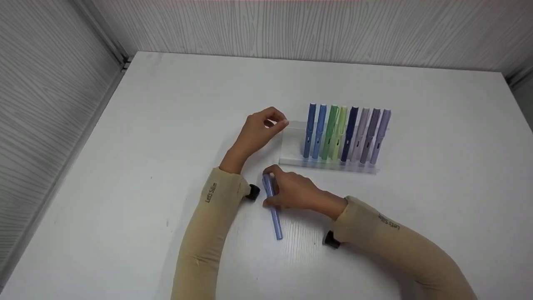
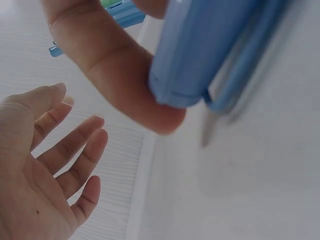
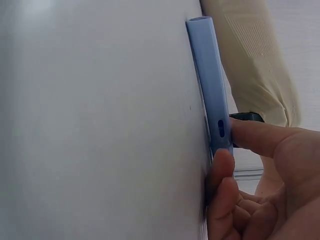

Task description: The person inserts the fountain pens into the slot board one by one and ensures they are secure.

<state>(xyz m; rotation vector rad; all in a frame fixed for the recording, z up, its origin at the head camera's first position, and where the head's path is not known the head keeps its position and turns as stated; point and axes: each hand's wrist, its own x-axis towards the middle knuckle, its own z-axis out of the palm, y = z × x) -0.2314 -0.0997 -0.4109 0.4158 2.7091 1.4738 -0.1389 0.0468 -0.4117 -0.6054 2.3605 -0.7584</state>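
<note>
A light blue pen [image 1: 275, 223] slants over the white table, with my right hand [image 1: 297, 189] pinching it between thumb and fingers near its clip end. Close up in the right wrist view, the pen's barrel [image 3: 210, 70] lies along the tabletop with a small slot in its side. My left hand [image 1: 260, 129] is by the left end of a clear pen stand [image 1: 291, 143], its fingers loosely bent with nothing between them; whether a fingertip touches the stand, I cannot tell. In the left wrist view the pen's clip end [image 2: 200, 55] looms large beside a right-hand finger.
Several pens stand upright in a row on the stand, from a blue pen [image 1: 309, 133] through a green pen [image 1: 330, 135] to a lilac pen [image 1: 381, 137]. The stand's left end holds no pens. Grey wood-grain panels [image 1: 291, 29] border the white table [image 1: 125, 166].
</note>
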